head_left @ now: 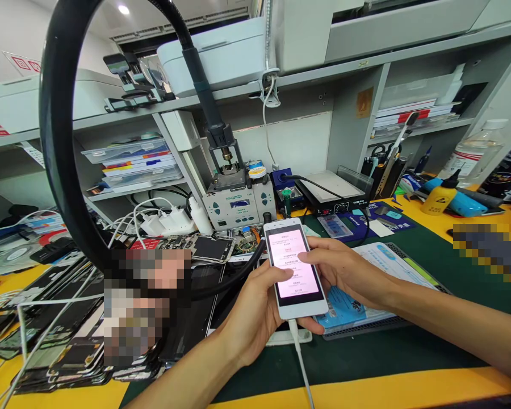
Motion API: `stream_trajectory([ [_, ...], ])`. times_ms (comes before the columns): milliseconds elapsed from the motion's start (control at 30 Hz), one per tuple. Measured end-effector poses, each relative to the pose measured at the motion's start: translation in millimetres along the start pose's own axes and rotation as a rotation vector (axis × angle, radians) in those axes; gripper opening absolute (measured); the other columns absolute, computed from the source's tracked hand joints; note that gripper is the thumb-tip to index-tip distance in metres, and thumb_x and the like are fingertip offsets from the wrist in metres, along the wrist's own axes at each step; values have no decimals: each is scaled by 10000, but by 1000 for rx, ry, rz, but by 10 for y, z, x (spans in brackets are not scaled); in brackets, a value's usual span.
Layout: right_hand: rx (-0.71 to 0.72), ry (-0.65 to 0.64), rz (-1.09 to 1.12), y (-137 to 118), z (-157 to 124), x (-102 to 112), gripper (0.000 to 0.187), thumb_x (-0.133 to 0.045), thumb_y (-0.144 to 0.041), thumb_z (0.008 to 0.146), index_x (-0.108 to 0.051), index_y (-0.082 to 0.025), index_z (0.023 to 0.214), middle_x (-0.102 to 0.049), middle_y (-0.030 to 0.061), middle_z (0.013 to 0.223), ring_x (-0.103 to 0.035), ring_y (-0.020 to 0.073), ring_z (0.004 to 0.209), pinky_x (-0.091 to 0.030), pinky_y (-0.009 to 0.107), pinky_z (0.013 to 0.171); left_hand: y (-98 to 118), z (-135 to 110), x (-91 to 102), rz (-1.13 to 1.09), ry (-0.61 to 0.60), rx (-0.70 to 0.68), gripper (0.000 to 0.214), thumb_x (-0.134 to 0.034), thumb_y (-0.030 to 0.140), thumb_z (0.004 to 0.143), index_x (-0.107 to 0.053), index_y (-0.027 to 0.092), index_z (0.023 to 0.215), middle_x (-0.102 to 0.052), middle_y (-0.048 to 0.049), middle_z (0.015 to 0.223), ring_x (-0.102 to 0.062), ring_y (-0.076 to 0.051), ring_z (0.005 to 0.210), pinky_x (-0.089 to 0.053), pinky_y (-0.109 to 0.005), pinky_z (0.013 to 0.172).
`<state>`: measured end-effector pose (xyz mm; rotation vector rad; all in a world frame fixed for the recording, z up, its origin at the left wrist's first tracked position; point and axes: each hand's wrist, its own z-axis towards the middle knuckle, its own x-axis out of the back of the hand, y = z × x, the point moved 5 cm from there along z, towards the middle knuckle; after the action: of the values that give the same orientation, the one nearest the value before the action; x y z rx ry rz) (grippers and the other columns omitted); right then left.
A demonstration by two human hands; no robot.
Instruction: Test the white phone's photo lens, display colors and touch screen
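Observation:
A white smartphone [300, 309] is held up in both hands, its lit screen showing lines of text on a pink-white page. My left hand [259, 301] wraps its left side, with the thumb over the screen. On the other side my right hand [336, 261] grips the edge, its thumb also over the screen. A white charging cable [297, 346] is plugged into the bottom end and runs down toward the table's front edge. Below the phone lies a green mat [349, 363]. Fingers behind the phone are mostly hidden.
Stacked phone parts [80, 335] cover the left side. A black hose [51, 113] arches from a hot-air station [234, 207]. Behind my right hand lies a blue-white packet [366, 295]. A yellow bottle [440, 196] and a clear bottle [472, 153] stand at right.

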<state>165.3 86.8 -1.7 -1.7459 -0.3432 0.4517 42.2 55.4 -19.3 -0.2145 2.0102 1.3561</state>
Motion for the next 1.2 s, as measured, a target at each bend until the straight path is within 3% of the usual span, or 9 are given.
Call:
stream_trajectory([
  [400,-4,1,3,-1,-6,-6,379,-585,-359,830,-602,-159,1152,-625,38,689,-636,206,634,-490,269,472,-14,-12,-3,116,42,-1,420,-604,209,857,-550,158,1270,-661,-147,1095,-686,-255,820,-612,-377,564],
  [767,-6,15,1,-10,-8,1,367,-581,-356,836,-605,-151,1138,-621,36,679,-650,213,658,-511,278,500,3,-14,-8,40,15,1,475,-532,157,857,-515,188,1331,-660,-138,1111,-688,-264,855,-617,-390,577],
  [1033,0,4,11,-14,-4,-9,364,-585,-359,836,-613,-147,1131,-646,51,717,-632,191,624,-493,261,477,-16,-17,-16,129,53,-3,407,-605,212,870,-553,151,1269,-675,-141,1074,-694,-225,744,-611,-360,548],
  [1200,-1,3,16,-2,-3,-8,363,-590,-370,839,-623,-152,1128,-649,51,711,-634,190,626,-498,255,474,-9,-10,-22,122,42,-15,399,-609,201,866,-555,141,1257,-676,-145,1072,-693,-246,798,-613,-368,546],
])
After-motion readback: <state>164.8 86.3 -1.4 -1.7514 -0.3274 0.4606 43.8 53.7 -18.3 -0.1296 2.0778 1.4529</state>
